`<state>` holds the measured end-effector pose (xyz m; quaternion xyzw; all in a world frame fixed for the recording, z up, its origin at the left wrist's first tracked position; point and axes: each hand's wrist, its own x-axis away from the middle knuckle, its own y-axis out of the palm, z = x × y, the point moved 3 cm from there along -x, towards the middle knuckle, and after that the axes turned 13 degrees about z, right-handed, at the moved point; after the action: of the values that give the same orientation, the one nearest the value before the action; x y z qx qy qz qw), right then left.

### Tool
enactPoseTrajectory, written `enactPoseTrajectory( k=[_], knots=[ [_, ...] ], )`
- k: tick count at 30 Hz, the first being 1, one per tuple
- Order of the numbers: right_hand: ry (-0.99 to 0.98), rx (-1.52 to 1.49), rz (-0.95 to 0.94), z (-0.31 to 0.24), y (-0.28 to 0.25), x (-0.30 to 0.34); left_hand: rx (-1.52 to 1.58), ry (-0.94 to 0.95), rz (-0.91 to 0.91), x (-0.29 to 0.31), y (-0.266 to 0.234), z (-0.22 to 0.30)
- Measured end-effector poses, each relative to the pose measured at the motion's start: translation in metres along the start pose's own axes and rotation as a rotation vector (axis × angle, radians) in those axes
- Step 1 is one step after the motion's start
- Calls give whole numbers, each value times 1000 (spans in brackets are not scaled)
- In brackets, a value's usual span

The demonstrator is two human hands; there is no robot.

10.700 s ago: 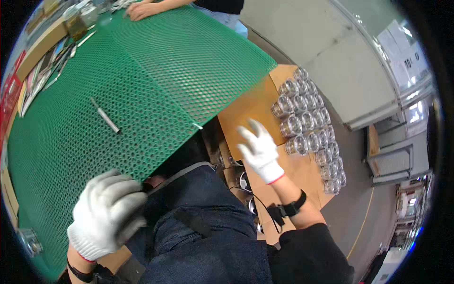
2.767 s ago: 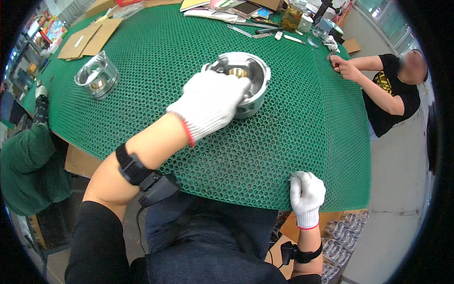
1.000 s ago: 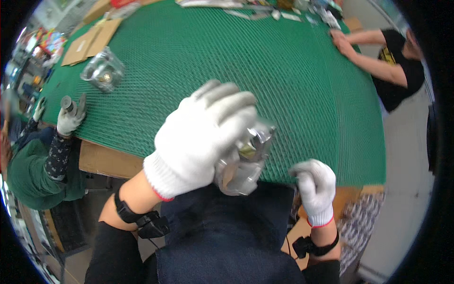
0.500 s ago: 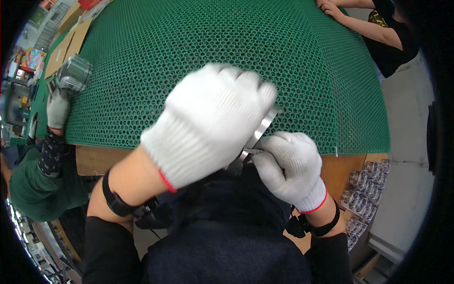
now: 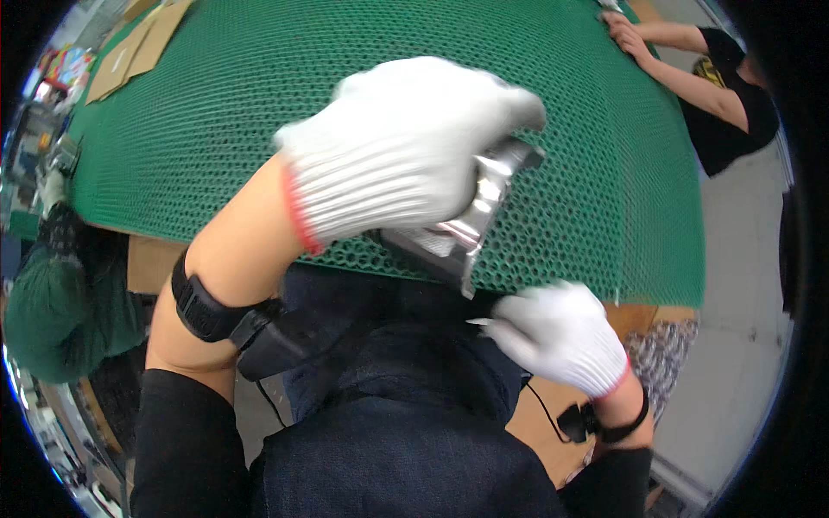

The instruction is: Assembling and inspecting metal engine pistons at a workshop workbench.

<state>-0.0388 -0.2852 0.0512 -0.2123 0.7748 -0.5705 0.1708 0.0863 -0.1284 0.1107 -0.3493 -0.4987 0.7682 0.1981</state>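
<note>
The left hand (image 5: pixel 414 142), gloved in white, grips a shiny metal part (image 5: pixel 484 203), tilted at the near edge of the green-matted tabletop (image 5: pixel 345 43). The right hand (image 5: pixel 561 337), blurred, is closed around a thin tool (image 5: pixel 477 322), its tip near the part but apart. Farther out lie cardboard sheets (image 5: pixel 138 52); at far right, a co-worker's hands (image 5: pixel 629 36) rest together.

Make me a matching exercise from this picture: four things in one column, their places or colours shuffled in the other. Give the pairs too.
Things:
1. cardboard pieces
2. shiny metal part
3. mat
4. slim pointed piece

Places or colours:
A. green
B. sticking out of the right hand
C. under the left hand's grip
D. at the picture's upper left

Pairs: 1-D, 2-C, 3-A, 4-B
</note>
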Motion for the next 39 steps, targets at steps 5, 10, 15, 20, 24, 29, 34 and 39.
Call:
enactPoseTrajectory(
  k=[5,10,15,20,24,29,34,39],
  knots=[
    [386,-517,225,10,2,15,1469,-782,864,109,30,-63],
    [234,-799,103,-6,-2,-10,872,-404,644,142,30,-61],
    [511,-1132,-6,-2,9,2,879,-659,487,153,24,-80],
    [608,-1194,170,-7,11,10,469,-378,405,99,31,-95],
    [658,-1281,375,4,5,-3,189,73,483,50,-2,-53],
    [613,-1107,382,15,-7,-10,-87,211,347,48,8,31],
    [485,-856,587,16,-6,-20,-129,186,299,33,11,33],
    [126,-462,617,7,-15,-24,-160,118,-26,0,14,26]
  ],
)
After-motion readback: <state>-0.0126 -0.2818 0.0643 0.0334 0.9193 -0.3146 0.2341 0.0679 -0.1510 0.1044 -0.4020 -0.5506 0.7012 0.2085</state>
